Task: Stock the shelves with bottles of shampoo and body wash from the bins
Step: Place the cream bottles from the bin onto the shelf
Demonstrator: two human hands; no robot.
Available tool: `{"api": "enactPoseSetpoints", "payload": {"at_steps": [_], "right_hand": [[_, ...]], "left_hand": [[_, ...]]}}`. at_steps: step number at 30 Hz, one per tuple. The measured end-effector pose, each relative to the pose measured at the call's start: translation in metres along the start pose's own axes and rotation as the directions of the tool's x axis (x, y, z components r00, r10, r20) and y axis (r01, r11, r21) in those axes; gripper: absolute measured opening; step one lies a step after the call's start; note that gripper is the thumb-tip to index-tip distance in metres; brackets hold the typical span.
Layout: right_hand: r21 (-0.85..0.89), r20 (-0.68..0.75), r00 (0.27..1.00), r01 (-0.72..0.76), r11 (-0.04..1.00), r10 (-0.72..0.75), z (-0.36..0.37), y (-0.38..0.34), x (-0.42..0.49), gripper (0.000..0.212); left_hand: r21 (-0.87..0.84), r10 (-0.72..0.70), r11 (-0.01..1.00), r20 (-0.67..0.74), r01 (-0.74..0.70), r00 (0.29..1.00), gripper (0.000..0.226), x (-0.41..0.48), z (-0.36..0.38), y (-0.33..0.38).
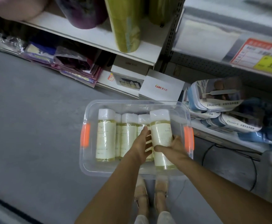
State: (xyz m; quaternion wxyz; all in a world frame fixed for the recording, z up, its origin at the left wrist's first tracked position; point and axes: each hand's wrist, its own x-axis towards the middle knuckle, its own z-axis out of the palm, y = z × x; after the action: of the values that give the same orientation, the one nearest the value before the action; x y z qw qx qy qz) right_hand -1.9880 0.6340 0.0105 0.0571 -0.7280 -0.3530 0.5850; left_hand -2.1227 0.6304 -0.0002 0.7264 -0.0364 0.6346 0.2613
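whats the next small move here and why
Probably lift the rightmost bottle clear of the bin: the right hand grips it, its cap end sits above the others, and the left hand touches its side.

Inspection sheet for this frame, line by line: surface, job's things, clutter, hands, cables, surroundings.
Surface: grey floor; the bin stands on it.
Job's things: clear bin with orange handles; five white-capped bottles visible in it, the rightmost bottle raised.
Clutter: white boxes and packs beside the bin.
Hands: right hand grips the rightmost bottle; left hand touches it with straight fingers.
Cables: black cable on the floor at right.
Surroundings: shelves with green rolls; price tag.
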Motion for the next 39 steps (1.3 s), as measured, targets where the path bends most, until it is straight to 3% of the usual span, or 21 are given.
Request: {"api": "enactPoseSetpoints", "payload": {"at_steps": [4,7,9,12,16,22,28,33,36,39], "right_hand": [[0.226,0.181,0.981,-0.111,0.968,0.071,-0.020,-0.034,-0.037,0.078],[0.383,0.395,0.915,-0.250,0.889,0.087,-0.034,-0.068,-0.070,0.056],[0.457,0.487,0.871,-0.314,0.832,0.062,-0.042,-0.090,-0.093,0.053],[0.523,0.599,0.801,-0.399,0.753,0.009,-0.051,-0.120,-0.127,0.062],[0.522,0.714,0.693,-0.429,0.737,-0.103,-0.062,-0.149,-0.175,0.063],[0.458,0.740,0.657,-0.339,0.822,-0.142,-0.077,-0.186,-0.235,0.073],[0.497,0.679,0.710,-0.258,0.829,-0.186,-0.094,-0.211,-0.297,0.066],[0.577,0.538,0.766,-0.028,0.817,-0.353,-0.107,-0.233,-0.347,0.067],[0.510,0.481,0.757,0.169,0.843,-0.443,-0.115,-0.246,-0.378,0.056],[0.398,0.418,0.725,0.395,0.828,-0.547,-0.119,-0.256,-0.398,0.066]], "left_hand": [[-0.093,0.047,0.995,0.006,-0.046,0.999,0.048,-0.039,0.000,0.018],[-0.169,0.087,0.982,0.025,-0.082,0.996,0.064,-0.074,0.006,0.038],[-0.258,0.109,0.962,0.076,-0.086,0.991,0.076,-0.097,0.006,0.051],[-0.325,0.198,0.935,0.144,-0.143,0.970,0.079,-0.136,0.003,0.075],[-0.321,0.350,0.907,0.211,-0.273,0.913,0.077,-0.190,0.001,0.100],[-0.316,0.452,0.870,0.208,-0.378,0.867,0.081,-0.264,0.000,0.133],[-0.310,0.542,0.825,0.204,-0.472,0.815,0.075,-0.336,0.008,0.154],[-0.262,0.632,0.772,0.226,-0.579,0.741,0.074,-0.394,0.020,0.177],[-0.228,0.683,0.731,0.235,-0.644,0.692,0.070,-0.432,0.030,0.191],[-0.184,0.746,0.661,0.268,-0.728,0.610,0.072,-0.467,0.042,0.203]]}}
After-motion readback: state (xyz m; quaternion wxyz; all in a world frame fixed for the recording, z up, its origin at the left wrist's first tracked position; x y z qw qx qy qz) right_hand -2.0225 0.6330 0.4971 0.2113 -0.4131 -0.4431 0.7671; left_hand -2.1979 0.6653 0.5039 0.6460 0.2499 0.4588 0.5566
